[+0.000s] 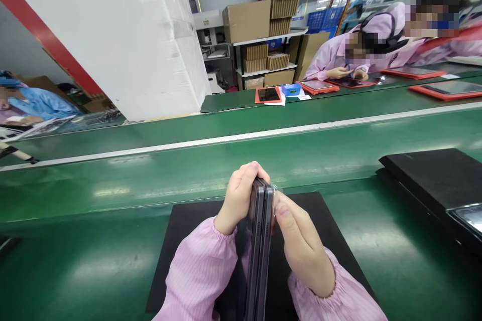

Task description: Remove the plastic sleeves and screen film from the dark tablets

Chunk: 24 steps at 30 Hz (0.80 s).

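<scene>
And there it is: the left hand (239, 198) and right hand (301, 246) clench a dark tablet (259, 241) edge-up between them, wrists angled inward, over the black mat (188, 225) on the green conveyor belt (94, 261).

A slim, dark grey rectangular tablet (260, 246) with a glossy edge stood nearly upright on its long side, a lengthwise seam dividing that edge into two layers. The person's left hand (237, 200) and right hand (303, 246) gripped it from either side above a black mat (331, 225), with a scrap of clear film (277, 199) showing at its far end.
</scene>
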Motion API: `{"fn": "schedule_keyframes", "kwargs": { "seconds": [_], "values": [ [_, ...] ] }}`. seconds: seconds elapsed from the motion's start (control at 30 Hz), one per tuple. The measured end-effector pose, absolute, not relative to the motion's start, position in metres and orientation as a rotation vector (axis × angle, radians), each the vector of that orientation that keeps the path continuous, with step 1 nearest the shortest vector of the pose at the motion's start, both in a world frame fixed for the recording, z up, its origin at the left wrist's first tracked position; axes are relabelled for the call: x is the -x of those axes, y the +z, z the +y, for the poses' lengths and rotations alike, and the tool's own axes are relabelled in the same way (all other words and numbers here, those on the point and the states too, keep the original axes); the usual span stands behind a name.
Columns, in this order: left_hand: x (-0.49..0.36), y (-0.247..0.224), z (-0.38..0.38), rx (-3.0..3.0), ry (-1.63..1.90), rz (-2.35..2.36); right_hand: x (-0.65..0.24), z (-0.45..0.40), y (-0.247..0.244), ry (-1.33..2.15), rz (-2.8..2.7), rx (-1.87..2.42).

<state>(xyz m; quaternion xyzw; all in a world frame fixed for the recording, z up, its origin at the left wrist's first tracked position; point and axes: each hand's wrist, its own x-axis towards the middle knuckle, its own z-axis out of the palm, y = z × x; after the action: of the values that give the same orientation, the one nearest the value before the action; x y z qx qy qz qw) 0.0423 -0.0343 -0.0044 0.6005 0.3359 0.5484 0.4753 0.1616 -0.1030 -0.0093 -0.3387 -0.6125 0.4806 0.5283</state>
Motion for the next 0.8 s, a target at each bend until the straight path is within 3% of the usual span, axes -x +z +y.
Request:
{"fn": "schedule_keyframes", "kwargs": {
  "seconds": [0.23, 0.8],
  "values": [
    [-0.041, -0.006, -0.028, -1.453, 1.363, 0.871, -0.163, -0.102, -0.013, 1.04, -1.522, 0.886],
    [-0.011, -0.028, 0.013, -1.155, 1.503, 1.056, -0.155, -0.092, -0.013, 1.508, -1.625, 1.004]
  ]
}}
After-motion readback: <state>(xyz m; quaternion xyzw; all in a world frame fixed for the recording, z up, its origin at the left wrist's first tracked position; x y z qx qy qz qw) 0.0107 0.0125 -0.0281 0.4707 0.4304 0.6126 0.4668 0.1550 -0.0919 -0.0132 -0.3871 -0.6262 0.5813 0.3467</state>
